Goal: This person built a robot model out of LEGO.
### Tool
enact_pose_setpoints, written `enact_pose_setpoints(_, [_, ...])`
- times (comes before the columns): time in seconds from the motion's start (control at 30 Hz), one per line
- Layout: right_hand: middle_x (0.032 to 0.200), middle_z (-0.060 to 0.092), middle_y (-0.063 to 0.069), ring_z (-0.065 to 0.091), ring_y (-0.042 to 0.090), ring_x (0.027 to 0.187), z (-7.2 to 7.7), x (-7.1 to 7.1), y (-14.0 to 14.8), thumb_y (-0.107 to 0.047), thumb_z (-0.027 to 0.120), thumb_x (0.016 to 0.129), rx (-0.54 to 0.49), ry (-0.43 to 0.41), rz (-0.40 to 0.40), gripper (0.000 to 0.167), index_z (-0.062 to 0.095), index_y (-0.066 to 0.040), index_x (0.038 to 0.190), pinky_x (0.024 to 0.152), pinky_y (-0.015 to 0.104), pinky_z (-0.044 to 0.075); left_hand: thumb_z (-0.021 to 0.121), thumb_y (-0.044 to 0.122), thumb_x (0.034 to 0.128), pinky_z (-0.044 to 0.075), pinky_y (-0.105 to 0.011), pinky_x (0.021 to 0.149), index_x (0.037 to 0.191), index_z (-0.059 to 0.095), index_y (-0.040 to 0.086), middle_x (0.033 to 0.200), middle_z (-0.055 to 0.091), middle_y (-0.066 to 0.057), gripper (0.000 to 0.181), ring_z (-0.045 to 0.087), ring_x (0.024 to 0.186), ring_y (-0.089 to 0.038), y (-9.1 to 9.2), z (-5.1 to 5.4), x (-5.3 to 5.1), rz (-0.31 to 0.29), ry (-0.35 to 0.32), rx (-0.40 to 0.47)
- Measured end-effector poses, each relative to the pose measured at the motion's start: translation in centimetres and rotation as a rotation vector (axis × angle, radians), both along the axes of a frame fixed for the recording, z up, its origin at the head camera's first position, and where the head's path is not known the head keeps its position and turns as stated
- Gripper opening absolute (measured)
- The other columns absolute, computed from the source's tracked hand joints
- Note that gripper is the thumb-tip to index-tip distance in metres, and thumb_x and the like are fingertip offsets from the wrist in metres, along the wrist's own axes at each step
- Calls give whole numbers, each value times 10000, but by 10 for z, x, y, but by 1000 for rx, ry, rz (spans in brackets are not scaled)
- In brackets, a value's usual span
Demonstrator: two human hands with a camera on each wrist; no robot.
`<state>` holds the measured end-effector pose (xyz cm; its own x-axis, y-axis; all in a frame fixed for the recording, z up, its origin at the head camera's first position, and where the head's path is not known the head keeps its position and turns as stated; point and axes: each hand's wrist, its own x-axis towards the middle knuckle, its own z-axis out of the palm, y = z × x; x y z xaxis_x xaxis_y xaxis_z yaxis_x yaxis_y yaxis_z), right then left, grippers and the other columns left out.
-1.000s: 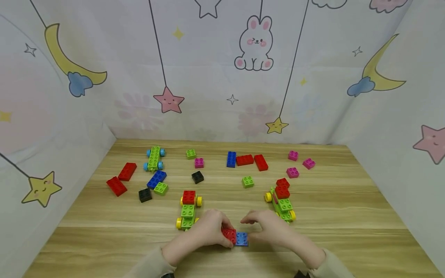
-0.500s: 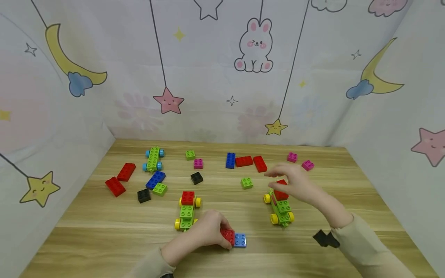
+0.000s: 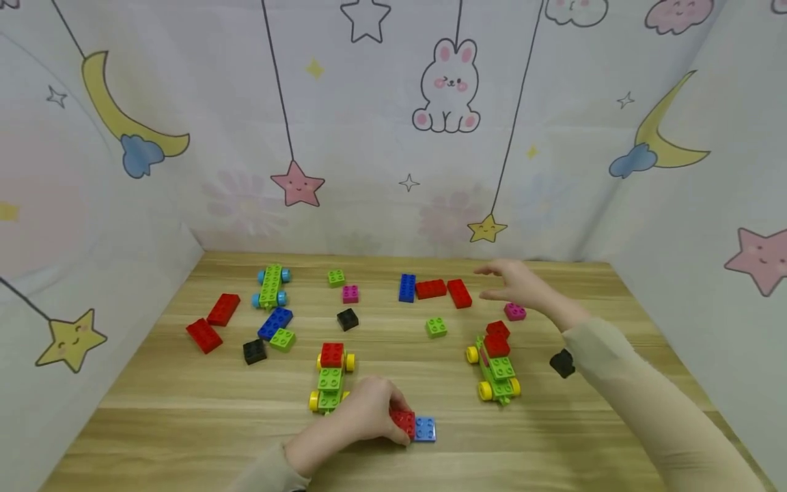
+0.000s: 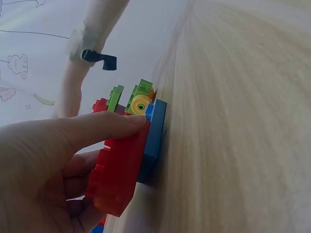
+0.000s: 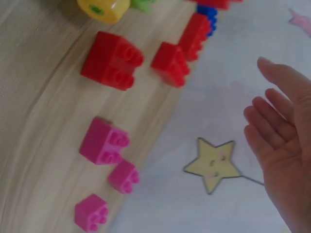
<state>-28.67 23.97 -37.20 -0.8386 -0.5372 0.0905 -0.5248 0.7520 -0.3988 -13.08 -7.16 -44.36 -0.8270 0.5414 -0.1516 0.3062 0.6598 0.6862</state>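
Note:
My left hand [image 3: 367, 413] pinches a red brick [image 3: 404, 421] that sits on a blue brick [image 3: 425, 429] at the front middle of the table. In the left wrist view the thumb lies along the side of the red brick [image 4: 122, 162], and the blue brick [image 4: 154, 141] is beneath it. My right hand [image 3: 521, 287] hovers over the back right with nothing in it, its fingers apart. Below it in the head view is a pink brick [image 3: 515, 311]. The right wrist view has the hand [image 5: 284, 126] clear of three pink bricks, one of them [image 5: 103, 141] nearest the loose red brick [image 5: 112, 60].
Two green cars with yellow wheels [image 3: 330, 383] [image 3: 498, 369] stand either side of the left hand's bricks. A green base with blue wheels [image 3: 271, 287] is at the back left. Red, blue, black and green bricks lie about, and a printed cloth [image 3: 369, 137] hangs behind.
My right hand has moved from beside the blue brick to the back right, passing above the right car. My left hand keeps its hold on the red brick.

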Motion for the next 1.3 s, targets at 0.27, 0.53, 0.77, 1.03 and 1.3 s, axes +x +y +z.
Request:
enact_pose_setpoints(0.27, [1411,519,225,458,421,1314,-29,-30,-1,-132,747,847,19,-177,0,611,506,20,1387,1069,587,390,924,259,610,423,-176,631,883,785,161,804,696,121,321,510,718,9,0,0,2,1,-11,1])
enact_pose_setpoints(0.53, [1476,432,252,387,451,1358,-48,-48,-2,-129,785,801,68,-249,21,749,428,38,1437,1101,604,341,935,238,592,411,-171,597,855,785,160,754,685,136,312,488,679,20,1,0,6,-2,20,6])
enact_pose_setpoints(0.77, [1530,363,233,320,444,1406,-55,-55,-7,-119,809,780,127,-270,51,850,355,31,1483,1134,597,294,934,248,594,419,-169,601,854,786,169,761,680,146,310,492,685,22,1,0,7,9,-3,5])
enact_pose_setpoints(1.03, [1541,335,243,278,447,1424,-52,-59,-17,-63,796,762,171,-326,56,864,339,39,1488,1151,595,263,928,248,608,426,-167,603,861,786,164,755,663,159,303,500,683,18,1,0,5,11,-30,11])
enact_pose_setpoints(1.3, [1528,353,247,302,454,1406,-49,-63,-23,34,711,753,215,-349,9,802,381,-9,1482,1113,620,313,929,253,599,423,-162,596,851,786,172,736,663,169,301,495,670,25,1,0,1,19,-2,5])
